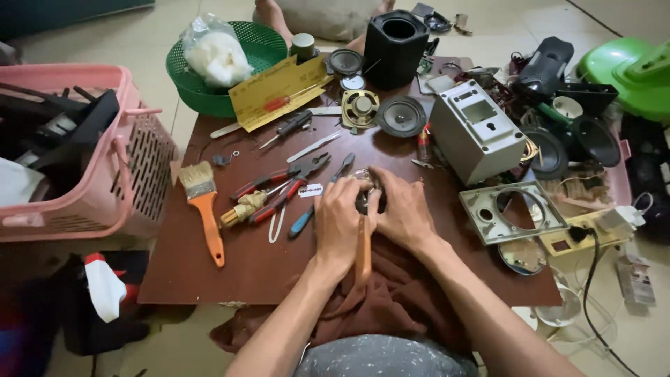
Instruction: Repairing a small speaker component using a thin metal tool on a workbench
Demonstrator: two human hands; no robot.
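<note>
- Left hand (340, 222) and right hand (399, 209) meet at centre frame over the brown board (209, 279); fingers of both curl tightly around a small dark part (365, 201), mostly hidden between them
- A wooden-handled tool (363, 253) runs down from the left hand toward the lap; whether its tip touches the part cannot be told
- Pliers (283, 183), a blue-handled tool (306, 220) and an orange brush (204, 209) lie left of the hands; a grey housing (477, 130) stands upper right
- Risk, judged: the tool tip may slip off the part and strike the right fingers, since the grip is close; small pieces may drop into the brown cloth (391, 300) below
</note>
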